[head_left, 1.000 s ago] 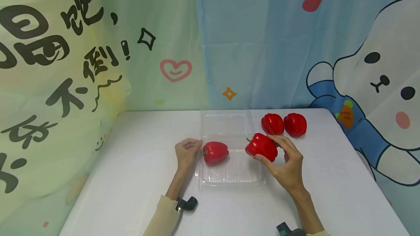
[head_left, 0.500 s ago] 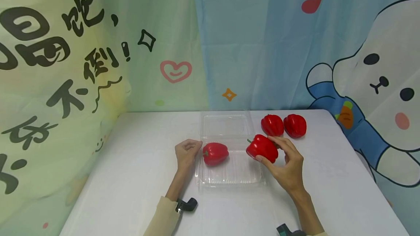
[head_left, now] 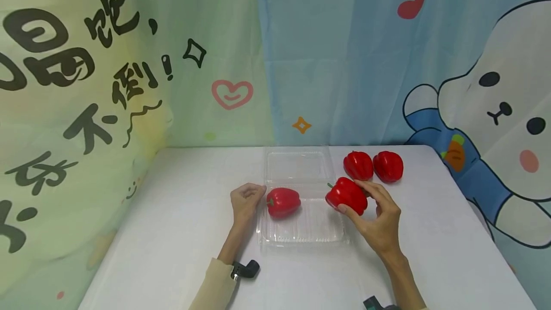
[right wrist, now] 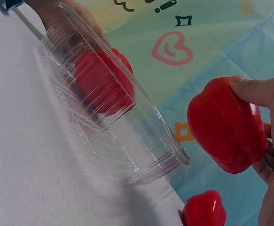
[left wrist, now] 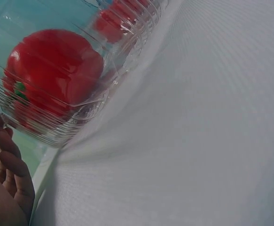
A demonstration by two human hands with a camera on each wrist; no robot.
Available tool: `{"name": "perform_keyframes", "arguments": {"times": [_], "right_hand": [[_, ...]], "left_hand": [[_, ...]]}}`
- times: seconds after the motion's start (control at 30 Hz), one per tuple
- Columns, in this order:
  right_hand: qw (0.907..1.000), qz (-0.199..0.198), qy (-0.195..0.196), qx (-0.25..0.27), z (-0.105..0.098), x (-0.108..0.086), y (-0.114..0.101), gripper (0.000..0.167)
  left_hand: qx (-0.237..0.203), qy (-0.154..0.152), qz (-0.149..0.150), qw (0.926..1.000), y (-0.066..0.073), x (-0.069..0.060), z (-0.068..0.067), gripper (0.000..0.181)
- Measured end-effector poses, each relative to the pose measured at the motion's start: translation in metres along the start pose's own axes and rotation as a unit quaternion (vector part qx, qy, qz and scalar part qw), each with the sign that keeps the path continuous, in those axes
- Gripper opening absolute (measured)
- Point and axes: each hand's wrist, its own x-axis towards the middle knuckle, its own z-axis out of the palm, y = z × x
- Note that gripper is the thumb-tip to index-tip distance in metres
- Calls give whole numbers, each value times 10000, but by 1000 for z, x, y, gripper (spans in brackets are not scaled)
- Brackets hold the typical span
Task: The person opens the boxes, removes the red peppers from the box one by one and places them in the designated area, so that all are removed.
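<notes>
A clear plastic clamshell container [head_left: 301, 233] lies with its lid [head_left: 297, 164] folded back. One red bell pepper [head_left: 283, 203] sits in the left part of the container, its green stem facing left. At the left rim, the left hand [head_left: 246, 201] pinches the edge between thumb and fingers, as the left wrist view also shows. Over the container's right side, the right hand [head_left: 379, 219] holds a second red bell pepper [head_left: 346, 196] between thumb and fingers. In the right wrist view this held pepper [right wrist: 227, 125] is above the rim, apart from the container.
Two more red bell peppers, one on the left [head_left: 358, 165] and one on the right [head_left: 388, 166], stand side by side at the back right of the white table [head_left: 181, 224]. A printed curtain [head_left: 301, 51] hangs behind the table.
The right hand has drifted very slightly to the right with its bell pepper. The left hand stays at the container's rim, and the pepper inside has not moved.
</notes>
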Motion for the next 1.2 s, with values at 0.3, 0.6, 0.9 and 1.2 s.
{"name": "perform_keyframes", "arguments": {"times": [0.3, 0.6, 0.9, 1.2], "right_hand": [[10000, -3, 45, 71, -2, 0, 3, 81], [9996, 47, 239, -121, -2, -2, 8, 78], [9987, 200, 381, -285, -3, -2, 11, 76], [9977, 276, 496, -358, -4, -3, 14, 74]], "left_hand": [[-23, -46, 12, 10000, 0, 1, -1, 17], [-16, -72, 39, 10000, -2, 2, -1, 18], [-2, -33, 19, 10000, -2, 3, 0, 19], [85, -69, 17, 9999, -2, 4, -1, 18]]}}
